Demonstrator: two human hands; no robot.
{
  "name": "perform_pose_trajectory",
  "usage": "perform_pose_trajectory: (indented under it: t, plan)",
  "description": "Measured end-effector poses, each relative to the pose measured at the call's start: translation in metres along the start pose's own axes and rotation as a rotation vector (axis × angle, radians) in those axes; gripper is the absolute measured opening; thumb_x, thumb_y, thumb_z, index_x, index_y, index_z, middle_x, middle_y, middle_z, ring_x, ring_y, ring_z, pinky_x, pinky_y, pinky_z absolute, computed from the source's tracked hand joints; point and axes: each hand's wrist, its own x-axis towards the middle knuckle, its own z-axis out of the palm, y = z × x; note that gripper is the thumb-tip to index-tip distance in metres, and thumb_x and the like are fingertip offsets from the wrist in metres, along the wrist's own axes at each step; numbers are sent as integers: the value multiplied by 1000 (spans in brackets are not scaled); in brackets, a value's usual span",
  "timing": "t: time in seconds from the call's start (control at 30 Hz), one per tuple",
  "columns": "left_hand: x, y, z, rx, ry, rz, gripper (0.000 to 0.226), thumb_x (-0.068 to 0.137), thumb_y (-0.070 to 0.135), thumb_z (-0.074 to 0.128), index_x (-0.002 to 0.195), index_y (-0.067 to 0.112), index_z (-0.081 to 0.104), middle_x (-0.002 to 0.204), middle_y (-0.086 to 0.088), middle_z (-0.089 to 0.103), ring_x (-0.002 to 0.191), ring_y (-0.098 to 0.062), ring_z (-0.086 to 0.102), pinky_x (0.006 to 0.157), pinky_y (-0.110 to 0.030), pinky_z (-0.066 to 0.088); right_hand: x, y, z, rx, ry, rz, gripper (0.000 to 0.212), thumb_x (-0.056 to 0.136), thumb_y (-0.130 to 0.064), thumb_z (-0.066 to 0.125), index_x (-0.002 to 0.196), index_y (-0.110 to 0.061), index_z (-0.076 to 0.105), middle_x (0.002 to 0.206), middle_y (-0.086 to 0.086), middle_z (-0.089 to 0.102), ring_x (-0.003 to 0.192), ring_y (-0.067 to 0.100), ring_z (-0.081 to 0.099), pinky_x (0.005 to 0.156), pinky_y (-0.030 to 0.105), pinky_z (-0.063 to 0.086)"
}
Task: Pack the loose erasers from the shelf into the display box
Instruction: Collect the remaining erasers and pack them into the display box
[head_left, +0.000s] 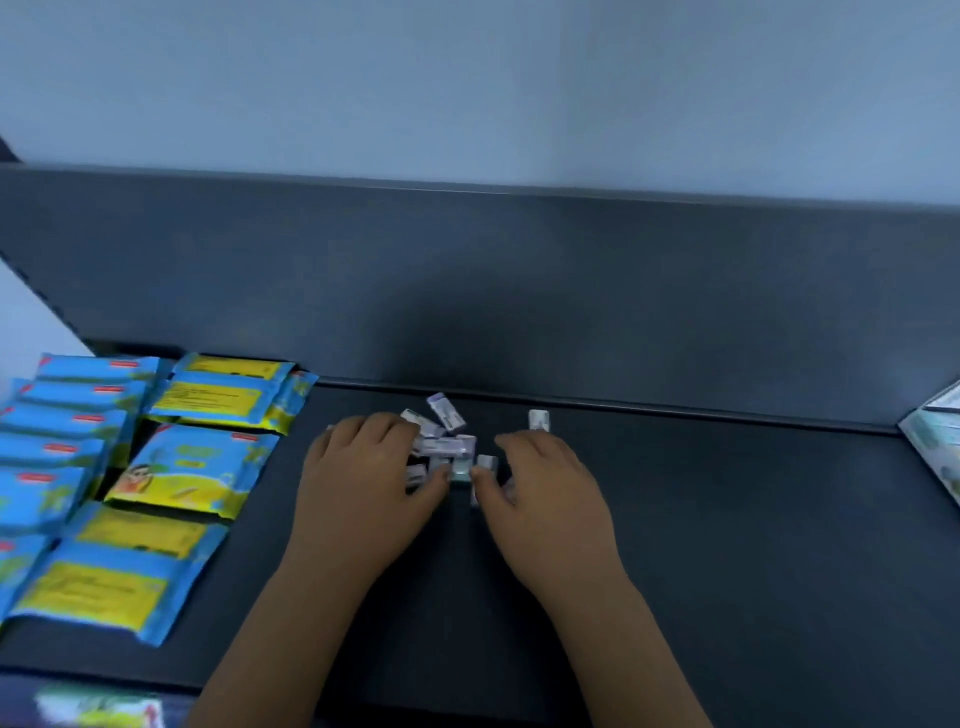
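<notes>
The loose erasers (441, 446) lie in a small heap on the dark shelf (727, 519), near the middle of its back edge. One eraser (538, 420) stands just apart from them on the right. The left hand (363, 467) and the right hand (545, 483) rest palm-down on either side of the heap. Their fingers curve over it and both thumbs touch erasers at its front. The frame is blurred, so I cannot tell whether either hand actually clasps one. Blue and yellow packets (171, 467) cover the shelf's left end in overlapping rows. A pale printed box (935, 447) (only its corner shows) sits at the right edge, well apart from the heap.
</notes>
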Motion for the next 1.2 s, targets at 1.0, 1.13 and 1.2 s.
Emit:
perform_pose_trajectory:
  t: [1.0, 1.13, 1.2]
  plan:
    - [-3, -103, -13, -246, -218, 173, 22, 74, 47, 69, 73, 30, 55, 85, 13, 51, 86, -14, 45, 70, -37, 46, -3, -78, 60, -234, 70, 8, 16, 84, -33, 68, 96, -23, 71, 123, -6, 51, 124, 19, 43, 98, 37, 46]
    - [-3, -100, -10, -211, -207, 178, 26, 76, 51, 73, 88, 30, 65, 90, 12, 57, 87, -15, 47, 70, -35, 45, -1, -77, 62, -231, 117, 17, 16, 85, -39, 70, 90, -24, 75, 119, -6, 59, 122, 21, 48, 93, 40, 49]
    - [-3, -99, -8, -210, -216, 183, 23, 79, 49, 73, 92, 31, 70, 93, 12, 58, 89, -15, 48, 69, -32, 44, -1, -76, 60, -229, 111, 0, 15, 86, -37, 70, 89, -24, 74, 116, -6, 59, 118, 20, 49, 91, 38, 49]
